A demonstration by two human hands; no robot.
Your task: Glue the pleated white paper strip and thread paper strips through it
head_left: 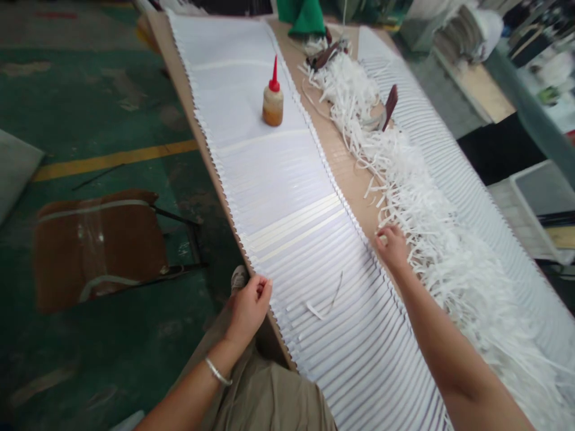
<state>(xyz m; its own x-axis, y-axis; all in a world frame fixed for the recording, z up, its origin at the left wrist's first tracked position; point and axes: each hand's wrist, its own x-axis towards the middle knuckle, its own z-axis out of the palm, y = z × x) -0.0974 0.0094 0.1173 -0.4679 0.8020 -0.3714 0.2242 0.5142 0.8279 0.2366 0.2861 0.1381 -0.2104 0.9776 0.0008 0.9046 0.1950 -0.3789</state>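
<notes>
A long sheet of white slats or strips (314, 245), with notched edges, runs along the table in front of me. At its left edge my left hand (251, 308) is closed in a pinch. My right hand (393, 248) is pinched too, just past the right edge, beside a heap of cut white strips (417, 185). What either hand's fingertips hold, if anything, is too small to make out. A short curled white scrap (314, 310) and a thin dark sliver (336, 292) lie on the slats between my hands.
A bottle with a red nozzle (273, 105) stands on the sheet farther up. Scissors-like dark handles (390, 108) poke from the strips. Green cloth (300, 18) is at the far end. A second slatted sheet (453, 155) lies right; a brown padded chair (101, 245) stands left.
</notes>
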